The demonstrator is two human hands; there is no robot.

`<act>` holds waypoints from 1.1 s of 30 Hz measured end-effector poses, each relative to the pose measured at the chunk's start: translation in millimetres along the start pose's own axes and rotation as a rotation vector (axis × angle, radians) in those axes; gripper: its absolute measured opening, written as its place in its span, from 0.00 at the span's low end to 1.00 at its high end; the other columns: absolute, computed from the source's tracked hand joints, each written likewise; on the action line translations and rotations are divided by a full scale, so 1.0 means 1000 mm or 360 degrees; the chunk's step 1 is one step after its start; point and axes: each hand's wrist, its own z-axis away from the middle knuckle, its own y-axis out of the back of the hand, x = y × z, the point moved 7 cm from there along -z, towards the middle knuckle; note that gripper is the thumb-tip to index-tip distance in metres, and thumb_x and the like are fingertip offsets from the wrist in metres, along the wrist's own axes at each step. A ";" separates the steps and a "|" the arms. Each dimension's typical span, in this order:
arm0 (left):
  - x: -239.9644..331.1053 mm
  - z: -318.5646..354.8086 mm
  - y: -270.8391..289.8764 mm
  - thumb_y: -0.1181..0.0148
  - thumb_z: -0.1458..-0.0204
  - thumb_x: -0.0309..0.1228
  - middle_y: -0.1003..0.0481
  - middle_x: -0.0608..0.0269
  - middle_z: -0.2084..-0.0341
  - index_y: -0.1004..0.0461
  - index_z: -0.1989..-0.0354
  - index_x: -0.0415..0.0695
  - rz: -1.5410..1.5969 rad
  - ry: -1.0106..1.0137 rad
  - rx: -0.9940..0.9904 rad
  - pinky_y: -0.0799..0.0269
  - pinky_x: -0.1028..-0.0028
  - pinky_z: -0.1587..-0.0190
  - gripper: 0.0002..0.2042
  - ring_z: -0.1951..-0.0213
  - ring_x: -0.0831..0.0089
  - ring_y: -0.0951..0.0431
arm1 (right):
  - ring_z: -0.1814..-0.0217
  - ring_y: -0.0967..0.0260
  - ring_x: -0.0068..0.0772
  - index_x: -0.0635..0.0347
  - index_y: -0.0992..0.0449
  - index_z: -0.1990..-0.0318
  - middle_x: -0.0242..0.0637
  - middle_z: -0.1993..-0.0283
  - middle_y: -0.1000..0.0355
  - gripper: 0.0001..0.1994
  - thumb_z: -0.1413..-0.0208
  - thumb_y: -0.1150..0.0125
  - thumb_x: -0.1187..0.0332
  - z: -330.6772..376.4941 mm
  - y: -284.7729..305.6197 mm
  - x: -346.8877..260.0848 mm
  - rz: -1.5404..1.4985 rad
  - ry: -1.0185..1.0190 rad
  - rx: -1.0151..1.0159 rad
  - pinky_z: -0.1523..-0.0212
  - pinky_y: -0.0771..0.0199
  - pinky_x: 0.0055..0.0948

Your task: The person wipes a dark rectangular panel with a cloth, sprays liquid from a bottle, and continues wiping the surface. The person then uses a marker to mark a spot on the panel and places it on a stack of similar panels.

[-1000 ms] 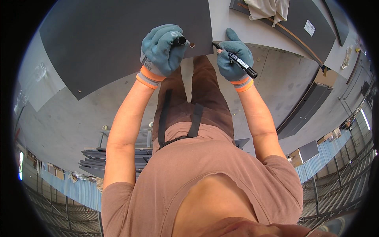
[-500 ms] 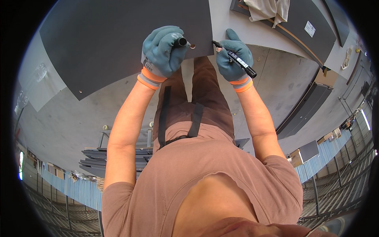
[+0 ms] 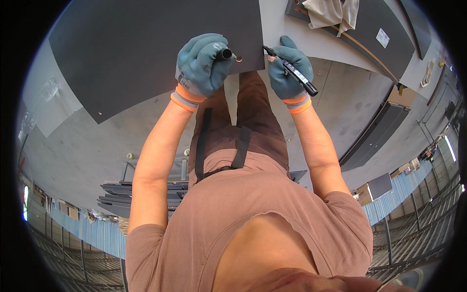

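A large dark grey panel [image 3: 146, 44] lies in front of me, with a small round hole near its near right corner. Over that corner, close to the hole, my left hand [image 3: 200, 65] in a blue-grey glove is closed around a black marker cap [image 3: 224, 54], its open end showing. My right hand [image 3: 294, 68], gloved alike, grips a black marker pen [image 3: 300, 79] just beyond the panel's right edge. The pen slants, its uncapped tip at that edge; whether it touches cannot be made out. A bit of bare fingertip shows through the right glove.
At the far right a beige cloth [image 3: 331, 14] lies over another dark panel [image 3: 367, 46] with a brown edge strip and white label. Long dark boards [image 3: 377, 131] rest low on the right. Stacked dark boards [image 3: 116, 194] sit on a rack behind my left arm.
The marker tip has shifted slightly farther from me along the panel's right edge. Both hands keep their grips, and the whole view has moved a little.
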 end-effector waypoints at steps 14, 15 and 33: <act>0.013 -0.013 0.001 0.29 0.51 0.22 0.17 0.58 0.63 0.24 0.58 0.41 0.0011 0.0005 -0.0132 0.19 0.63 0.57 0.13 0.62 0.55 0.16 | 0.61 0.19 0.34 0.75 0.24 0.49 0.54 0.55 0.19 0.11 0.36 0.35 0.79 -0.004 0.002 -0.046 -0.0850 -0.0601 0.0151 0.53 0.15 0.35; 0.019 -0.016 0.002 0.29 0.52 0.22 0.17 0.60 0.65 0.23 0.58 0.42 -0.0030 0.0019 -0.0134 0.19 0.63 0.57 0.13 0.62 0.55 0.17 | 0.60 0.19 0.33 0.75 0.24 0.49 0.53 0.54 0.19 0.11 0.36 0.35 0.79 -0.006 0.002 -0.052 -0.0850 -0.0585 0.0176 0.53 0.15 0.34; 0.057 -0.035 0.000 0.37 0.45 0.26 0.20 0.49 0.72 0.21 0.65 0.38 0.0317 0.0532 -0.0446 0.23 0.60 0.65 0.04 0.70 0.51 0.20 | 0.69 0.32 0.18 0.65 0.18 0.59 0.30 0.68 0.24 0.10 0.34 0.36 0.65 -0.025 -0.020 -0.048 -0.0873 -0.1401 -0.0254 0.68 0.30 0.23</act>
